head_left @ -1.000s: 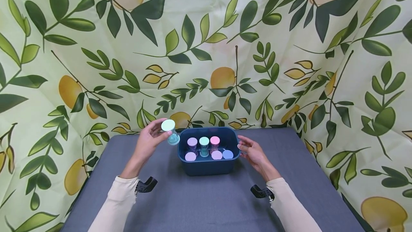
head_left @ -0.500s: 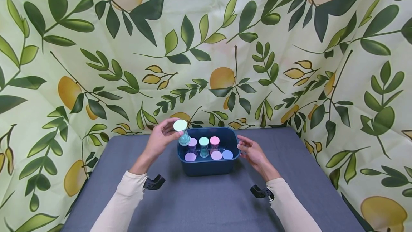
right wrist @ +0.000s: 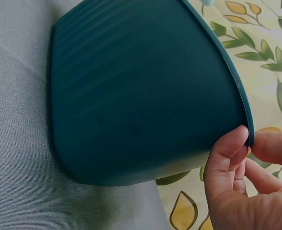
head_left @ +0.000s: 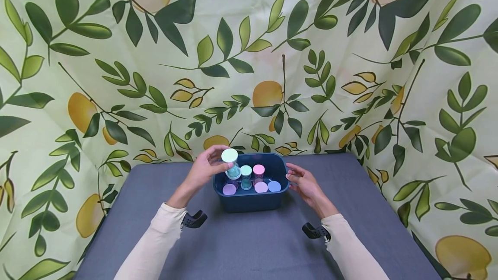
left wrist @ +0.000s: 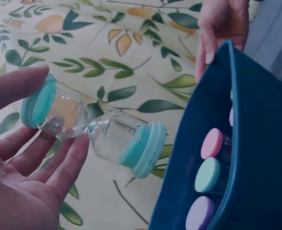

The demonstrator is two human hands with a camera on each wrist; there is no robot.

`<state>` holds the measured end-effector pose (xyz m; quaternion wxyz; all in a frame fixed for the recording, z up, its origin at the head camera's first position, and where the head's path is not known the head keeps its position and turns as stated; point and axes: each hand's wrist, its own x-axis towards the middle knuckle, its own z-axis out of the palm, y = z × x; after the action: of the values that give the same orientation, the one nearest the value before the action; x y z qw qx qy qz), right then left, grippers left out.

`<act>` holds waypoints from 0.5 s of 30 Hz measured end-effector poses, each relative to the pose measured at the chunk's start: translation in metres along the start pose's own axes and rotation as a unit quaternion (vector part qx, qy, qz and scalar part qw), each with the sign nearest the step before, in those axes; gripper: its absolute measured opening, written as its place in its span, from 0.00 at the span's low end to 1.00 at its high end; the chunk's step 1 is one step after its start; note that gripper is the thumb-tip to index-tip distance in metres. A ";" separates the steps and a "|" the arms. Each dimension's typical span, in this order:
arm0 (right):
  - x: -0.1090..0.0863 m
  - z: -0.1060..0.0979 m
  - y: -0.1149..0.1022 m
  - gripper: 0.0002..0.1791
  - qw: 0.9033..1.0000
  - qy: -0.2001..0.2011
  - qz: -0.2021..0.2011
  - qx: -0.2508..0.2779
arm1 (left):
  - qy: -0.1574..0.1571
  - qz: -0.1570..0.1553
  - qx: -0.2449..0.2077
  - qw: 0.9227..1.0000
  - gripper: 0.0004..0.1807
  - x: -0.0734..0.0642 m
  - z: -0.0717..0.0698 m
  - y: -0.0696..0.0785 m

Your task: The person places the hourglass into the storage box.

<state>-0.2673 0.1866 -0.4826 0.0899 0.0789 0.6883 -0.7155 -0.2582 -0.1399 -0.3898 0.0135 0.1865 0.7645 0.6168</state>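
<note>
My left hand (head_left: 208, 167) grips a sand timer (head_left: 230, 159) by its upper part, over the left end of a dark blue bin (head_left: 250, 203). The timer has mint caps and clear glass bulbs, and in the left wrist view the fingers (left wrist: 69, 167) lie along one bulb. Inside the bin stand more sand timers: a mint one (head_left: 246, 176), a pink one (head_left: 258, 171) and several with lilac, pale pink or blue tops. The held timer partly hides a lilac one. At the bin's right end my right hand (head_left: 307, 185) pinches the rim (right wrist: 248, 120) between thumb and fingers.
The bin stands on a table with a grey-blue cloth (head_left: 249, 245). Behind and at both sides hangs a cloth (head_left: 249, 77) printed with lemons and leaves. Each wrist wears a black band (head_left: 194, 219).
My left hand has carried the sand timer rightward, from beside the bin to above its left part. The right hand has stayed at the rim.
</note>
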 end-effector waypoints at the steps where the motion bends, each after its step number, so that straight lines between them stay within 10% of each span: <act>1: 0.000 0.000 0.000 0.26 1.000 0.003 0.002 0.003 | -0.003 -0.002 0.001 1.000 0.28 0.001 0.001 -0.001; 15: 0.001 -0.001 0.000 0.26 1.000 0.001 0.000 -0.004 | -0.057 -0.025 0.025 0.998 0.26 0.013 0.016 -0.018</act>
<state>-0.2679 0.1871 -0.4830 0.0895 0.0797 0.6914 -0.7125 -0.2714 -0.1241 -0.4075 0.0674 0.2027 0.7823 0.5851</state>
